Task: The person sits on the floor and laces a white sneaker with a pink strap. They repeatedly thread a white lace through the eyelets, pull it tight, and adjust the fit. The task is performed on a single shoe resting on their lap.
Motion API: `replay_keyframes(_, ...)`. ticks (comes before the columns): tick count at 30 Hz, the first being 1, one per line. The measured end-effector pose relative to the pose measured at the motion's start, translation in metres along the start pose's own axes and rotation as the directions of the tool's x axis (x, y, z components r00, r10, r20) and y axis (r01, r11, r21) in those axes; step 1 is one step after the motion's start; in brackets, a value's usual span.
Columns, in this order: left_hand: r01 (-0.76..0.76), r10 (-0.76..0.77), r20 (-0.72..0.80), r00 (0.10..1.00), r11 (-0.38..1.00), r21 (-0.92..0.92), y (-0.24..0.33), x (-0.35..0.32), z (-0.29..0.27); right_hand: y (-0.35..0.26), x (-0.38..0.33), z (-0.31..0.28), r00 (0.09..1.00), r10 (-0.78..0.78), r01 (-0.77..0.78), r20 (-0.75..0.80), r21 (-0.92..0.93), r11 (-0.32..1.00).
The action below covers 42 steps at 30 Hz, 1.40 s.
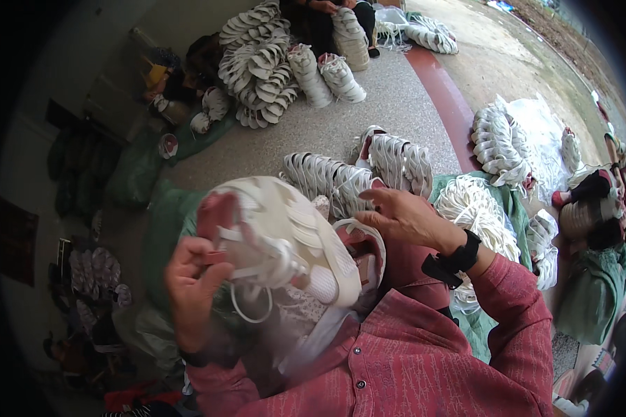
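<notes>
A cream-white shoe upper (289, 215) with red lining is lifted in front of me, slightly blurred. My left hand (196, 278) pinches the red lining edge at its opening; white laces hang loosely across it and one loop dangles below. To the right, my right hand (414, 221) is raised apart from that upper, with fingers stretched out and nothing visible in them. Below the right hand, a second shoe upper (380, 254) with red lining lies by my lap. A black watch (459, 264) is on my right wrist.
Rows of nested white uppers (330, 181) stand just ahead on the speckled floor. A heap of white laces (476, 215) lies on green sacking at my right. Larger stacks of uppers (261, 66) stand farther off. Other people sit at the back and at the right edge.
</notes>
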<state>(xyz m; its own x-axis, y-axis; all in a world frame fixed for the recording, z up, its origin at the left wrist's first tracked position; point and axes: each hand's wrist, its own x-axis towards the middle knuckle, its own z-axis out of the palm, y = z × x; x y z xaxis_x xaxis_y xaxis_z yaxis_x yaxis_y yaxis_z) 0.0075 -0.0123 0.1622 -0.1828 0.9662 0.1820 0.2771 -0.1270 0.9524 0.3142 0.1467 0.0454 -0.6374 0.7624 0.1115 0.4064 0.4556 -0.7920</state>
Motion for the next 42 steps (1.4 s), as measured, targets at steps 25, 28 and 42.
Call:
replay_keyframes(25, -0.080, -0.188, 0.506, 0.842, 0.883, 0.462, -0.101, 0.049, 0.120, 0.069, -0.023, -0.052, 0.929, -0.187, 0.270, -0.319, 0.241, 0.932)
replay_keyframes(28, -0.041, -0.109, 0.476, 0.873, 0.955, 0.294, -0.131, 0.055, 0.133, 0.065, -0.009, -0.031, 0.983, 0.004, 0.067, -0.183, 0.384, 0.921)
replay_keyframes(42, -0.096, 0.034, 0.192, 0.981, 0.941, 0.325, -0.116, 0.019, 0.101, 0.020, 0.058, 0.063, 1.000, 0.005, 0.002, 0.027, -0.246, 0.969)
